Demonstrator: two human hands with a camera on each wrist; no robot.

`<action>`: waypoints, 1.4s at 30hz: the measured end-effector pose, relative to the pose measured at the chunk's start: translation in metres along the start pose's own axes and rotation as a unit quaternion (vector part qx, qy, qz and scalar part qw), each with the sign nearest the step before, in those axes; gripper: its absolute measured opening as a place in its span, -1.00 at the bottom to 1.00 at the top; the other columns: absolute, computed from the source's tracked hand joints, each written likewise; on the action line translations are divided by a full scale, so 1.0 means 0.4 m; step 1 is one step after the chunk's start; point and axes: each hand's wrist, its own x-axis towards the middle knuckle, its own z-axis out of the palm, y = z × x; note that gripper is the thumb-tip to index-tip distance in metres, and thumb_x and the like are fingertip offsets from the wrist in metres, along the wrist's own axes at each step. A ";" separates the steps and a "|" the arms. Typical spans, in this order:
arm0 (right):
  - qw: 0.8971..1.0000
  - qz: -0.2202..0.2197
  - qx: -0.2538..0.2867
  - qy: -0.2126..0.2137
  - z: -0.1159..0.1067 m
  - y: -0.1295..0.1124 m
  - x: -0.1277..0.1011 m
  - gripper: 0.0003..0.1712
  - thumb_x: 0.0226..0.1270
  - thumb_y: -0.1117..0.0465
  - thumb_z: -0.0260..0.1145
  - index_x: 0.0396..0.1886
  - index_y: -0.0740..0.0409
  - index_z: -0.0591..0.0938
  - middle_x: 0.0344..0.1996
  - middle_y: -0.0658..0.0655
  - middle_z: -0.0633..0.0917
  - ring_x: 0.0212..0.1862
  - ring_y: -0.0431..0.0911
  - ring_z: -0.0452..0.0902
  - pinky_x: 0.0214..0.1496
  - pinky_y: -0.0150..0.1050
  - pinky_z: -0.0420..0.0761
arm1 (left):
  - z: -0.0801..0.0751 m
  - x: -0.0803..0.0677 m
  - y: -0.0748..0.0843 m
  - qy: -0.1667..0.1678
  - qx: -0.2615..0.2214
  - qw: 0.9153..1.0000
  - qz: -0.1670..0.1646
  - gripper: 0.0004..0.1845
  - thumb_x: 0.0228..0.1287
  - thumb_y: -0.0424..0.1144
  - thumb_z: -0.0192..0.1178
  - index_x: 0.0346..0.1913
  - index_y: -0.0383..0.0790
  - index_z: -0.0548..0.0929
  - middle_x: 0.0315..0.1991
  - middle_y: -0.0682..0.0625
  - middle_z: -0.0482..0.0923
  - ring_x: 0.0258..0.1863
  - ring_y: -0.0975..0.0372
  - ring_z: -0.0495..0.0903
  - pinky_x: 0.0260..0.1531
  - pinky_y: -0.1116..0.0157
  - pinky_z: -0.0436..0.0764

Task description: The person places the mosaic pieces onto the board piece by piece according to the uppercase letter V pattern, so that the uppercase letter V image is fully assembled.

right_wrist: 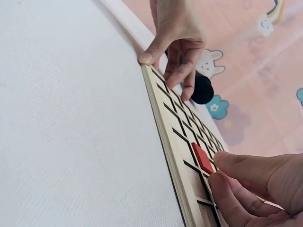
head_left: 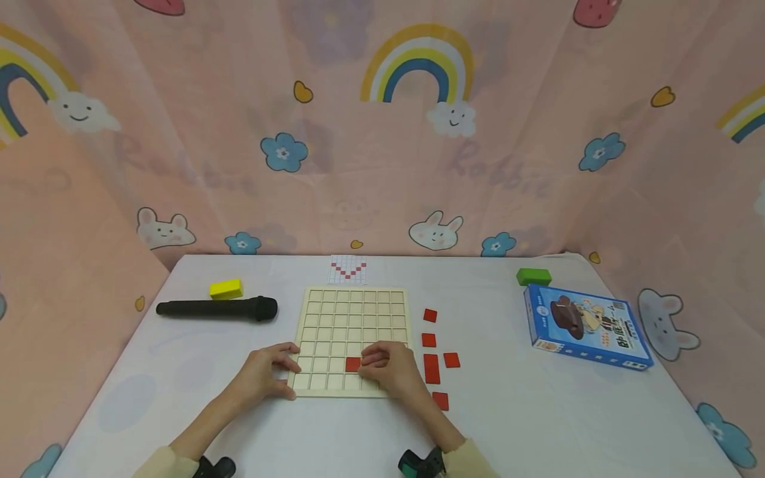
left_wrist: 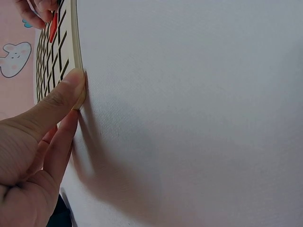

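A pale wooden grid board (head_left: 352,318) lies on the white table. My left hand (head_left: 265,375) grips its near left corner; in the left wrist view the thumb (left_wrist: 73,82) is on the corner and the other fingers are along the side. A small square red tile (head_left: 352,364) is over the board's lower middle squares. My right hand (head_left: 391,368) reaches over the board from the right and pinches the tile's right end between thumb and fingertip, as the right wrist view shows with the red tile (right_wrist: 202,158) nearly flat on the grid.
Several loose red tiles (head_left: 428,340) lie right of the board. Behind it is a card with a red V-shaped pattern (head_left: 348,269). A black microphone (head_left: 215,309) and a yellow block (head_left: 226,289) lie left; a blue box (head_left: 588,326) and green block (head_left: 534,276) lie right.
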 end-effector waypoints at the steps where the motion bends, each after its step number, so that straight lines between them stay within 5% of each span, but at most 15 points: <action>1: 1.000 0.003 0.008 -0.002 -0.007 0.000 -0.003 -0.74 0.06 0.33 0.48 -0.22 0.29 0.67 -0.42 0.06 0.70 -0.39 -0.15 0.66 -0.24 -0.35 0.68 | 0.001 0.001 -0.001 0.000 0.000 1.000 -0.001 -0.60 -0.47 -0.49 0.58 -0.39 -0.22 0.72 0.08 -0.16 0.57 0.17 -0.09 0.48 0.23 0.00 0.38; 14: 0.996 0.049 0.077 0.019 -0.146 0.016 -0.050 -0.68 0.14 0.39 0.40 -0.07 0.34 0.64 -0.19 0.21 0.70 -0.18 -0.01 0.67 -0.19 -0.28 0.69 | -0.009 0.002 0.007 -0.002 0.005 1.000 0.013 -0.62 -0.44 -0.48 0.57 -0.38 -0.24 0.71 0.07 -0.17 0.57 0.16 -0.11 0.49 0.24 -0.05 0.35; 29: 0.990 0.103 -0.013 0.092 -0.306 0.089 -0.104 -0.64 0.21 0.35 0.36 0.03 0.23 0.64 0.00 0.24 0.63 -0.03 0.09 0.63 0.01 -0.13 0.64 | -0.004 0.001 0.003 0.001 0.006 1.000 0.004 -0.62 -0.44 -0.49 0.57 -0.39 -0.22 0.70 0.09 -0.18 0.57 0.18 -0.10 0.47 0.25 -0.04 0.34; 42: 0.995 0.038 -0.087 0.015 -0.376 0.159 -0.095 -0.58 0.18 0.35 0.39 0.07 0.25 0.60 -0.03 0.24 0.65 -0.07 0.04 0.62 -0.01 -0.21 0.65 | -0.002 0.001 -0.006 -0.002 -0.003 1.000 0.015 -0.62 -0.44 -0.48 0.56 -0.39 -0.23 0.70 0.07 -0.19 0.57 0.18 -0.12 0.46 0.25 -0.08 0.32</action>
